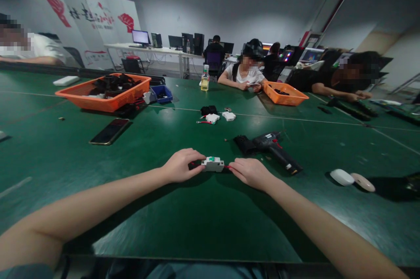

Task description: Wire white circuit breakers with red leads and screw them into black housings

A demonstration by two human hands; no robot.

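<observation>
A white circuit breaker (213,165) with a green toggle rests on the green table between my hands. My left hand (183,165) pinches its left end between thumb and fingers. From its right end comes a short red wire (227,167), whose tip runs into the closed fingers of my right hand (251,173). Beyond my right hand lies a black and grey power screwdriver (274,148), its handle slanting toward me. Farther up the table are two more white breakers, one (212,118) beside red wires with metal lugs, the other (229,116) just right of it.
An orange basket (101,103) of black parts stands back left, with a blue bin (163,95) beside it. A phone (110,131) lies left. A bottle (205,78) and another orange basket (285,96) are farther back. White case (341,177) at right. People sit around the table.
</observation>
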